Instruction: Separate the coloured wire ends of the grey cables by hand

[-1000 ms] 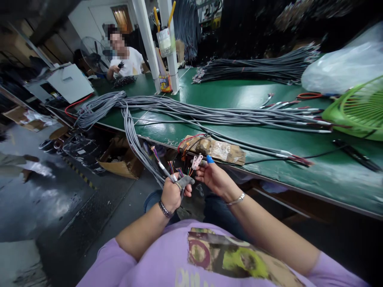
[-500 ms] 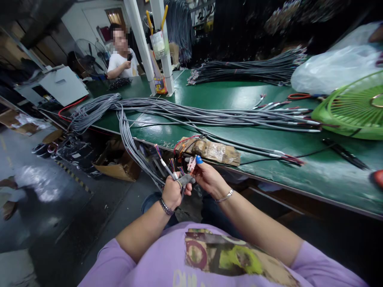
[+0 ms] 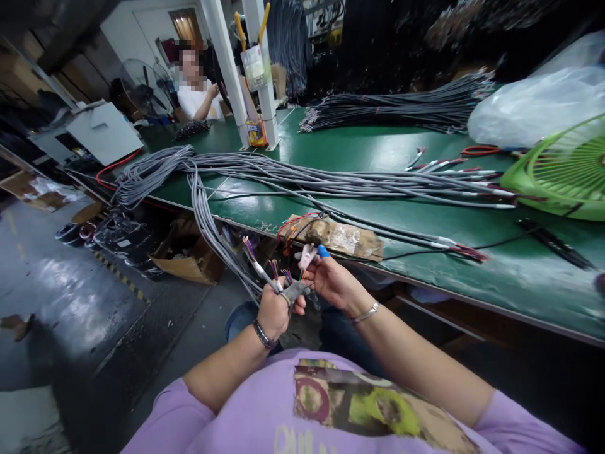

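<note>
My left hand (image 3: 275, 313) is closed around several grey cables (image 3: 261, 273), whose stripped ends fan out in coloured wires (image 3: 249, 247). A grey wrap covers one of its fingers. Close on the right is my right hand (image 3: 333, 282), with a blue cover on its thumb tip. Its fingers are bent beside a few thin orange and green wires (image 3: 303, 275); what they pinch is hidden. A small pale pink-white piece (image 3: 307, 256) lies by the thumb, in front of a taped cardboard block (image 3: 347, 238) at the bench edge.
Long grey cables (image 3: 331, 180) stretch along the green bench (image 3: 378, 151). A black cable bundle (image 3: 392, 110), a plastic bag (image 3: 534, 104) and a green fan (image 3: 562, 167) stand further right. Behind the white posts (image 3: 271, 75), a person (image 3: 196, 98) sits. An open carton (image 3: 186, 255) is below the bench.
My right thumb has moved slightly right, away from the pale piece. My left hand keeps its hold on the cables. The view has shifted a little, and the person opposite has moved an arm.
</note>
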`<move>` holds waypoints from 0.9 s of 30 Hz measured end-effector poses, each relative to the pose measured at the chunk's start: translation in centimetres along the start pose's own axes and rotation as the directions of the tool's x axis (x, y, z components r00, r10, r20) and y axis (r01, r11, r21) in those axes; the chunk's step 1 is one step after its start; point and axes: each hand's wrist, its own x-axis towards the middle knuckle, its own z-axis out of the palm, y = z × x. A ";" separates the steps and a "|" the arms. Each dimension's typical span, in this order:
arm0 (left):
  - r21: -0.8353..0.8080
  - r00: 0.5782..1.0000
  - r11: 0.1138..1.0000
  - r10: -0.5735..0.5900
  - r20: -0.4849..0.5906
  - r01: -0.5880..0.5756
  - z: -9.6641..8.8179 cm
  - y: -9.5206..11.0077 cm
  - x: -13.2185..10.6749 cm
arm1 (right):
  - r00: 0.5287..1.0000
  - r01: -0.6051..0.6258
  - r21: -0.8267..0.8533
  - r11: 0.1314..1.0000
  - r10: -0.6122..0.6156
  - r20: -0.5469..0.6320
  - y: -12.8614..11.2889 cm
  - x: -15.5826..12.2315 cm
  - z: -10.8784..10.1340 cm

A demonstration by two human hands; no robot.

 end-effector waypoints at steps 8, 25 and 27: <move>-0.041 0.997 0.999 0.026 -0.072 -0.029 0.5 0.1 0.4 | 0.997 0.052 -0.004 0.999 -0.052 -0.060 0.2 -0.1 0.7; -0.056 0.997 0.998 -0.003 -0.083 -0.002 0.9 0.0 0.9 | 0.997 0.072 0.098 0.993 -0.072 -0.007 0.4 0.8 -0.3; -0.052 0.997 0.999 -0.008 -0.080 0.004 0.9 -0.1 0.9 | 0.996 0.089 0.103 0.991 -0.087 -0.023 0.5 0.9 -0.2</move>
